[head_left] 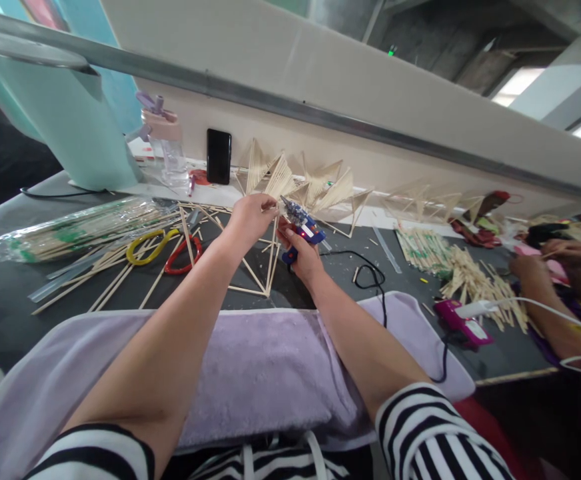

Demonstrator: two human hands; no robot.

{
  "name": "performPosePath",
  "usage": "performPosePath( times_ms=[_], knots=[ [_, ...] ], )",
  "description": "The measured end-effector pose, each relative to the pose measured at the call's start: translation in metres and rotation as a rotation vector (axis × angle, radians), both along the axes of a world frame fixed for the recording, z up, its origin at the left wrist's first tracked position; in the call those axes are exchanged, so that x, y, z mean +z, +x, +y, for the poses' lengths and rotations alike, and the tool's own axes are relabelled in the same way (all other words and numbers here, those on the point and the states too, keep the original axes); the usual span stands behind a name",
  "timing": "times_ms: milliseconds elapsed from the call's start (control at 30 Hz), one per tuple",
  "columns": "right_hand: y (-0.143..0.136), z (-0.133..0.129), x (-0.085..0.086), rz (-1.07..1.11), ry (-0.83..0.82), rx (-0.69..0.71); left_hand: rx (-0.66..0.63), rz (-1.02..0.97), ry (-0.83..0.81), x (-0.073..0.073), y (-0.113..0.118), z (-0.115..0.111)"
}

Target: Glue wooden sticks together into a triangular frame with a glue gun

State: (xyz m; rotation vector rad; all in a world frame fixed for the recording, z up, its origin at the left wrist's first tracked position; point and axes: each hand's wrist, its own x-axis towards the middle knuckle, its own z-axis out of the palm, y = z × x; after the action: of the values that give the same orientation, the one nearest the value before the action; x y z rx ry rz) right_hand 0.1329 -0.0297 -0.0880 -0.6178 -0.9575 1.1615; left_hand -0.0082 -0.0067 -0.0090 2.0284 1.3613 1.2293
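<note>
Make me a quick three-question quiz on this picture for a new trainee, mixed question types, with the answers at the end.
1. Which hand holds the blue glue gun?
2. True or false: the phone stands upright near the wall.
3. What color is the towel under the forearms?
a) green
b) lilac
c) red

Key:
1. The right hand.
2. True.
3. b) lilac.
</note>
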Motion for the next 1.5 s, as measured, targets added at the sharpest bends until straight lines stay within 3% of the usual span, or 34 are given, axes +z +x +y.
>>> performPosePath(
  times_ms=[1500],
  knots=[
    [0.0000,-0.0004,0.0014,-0.015,-0.019,0.006,0.008,0.003,0.004,0.0006,-0.0002,-0.0007]
  ],
)
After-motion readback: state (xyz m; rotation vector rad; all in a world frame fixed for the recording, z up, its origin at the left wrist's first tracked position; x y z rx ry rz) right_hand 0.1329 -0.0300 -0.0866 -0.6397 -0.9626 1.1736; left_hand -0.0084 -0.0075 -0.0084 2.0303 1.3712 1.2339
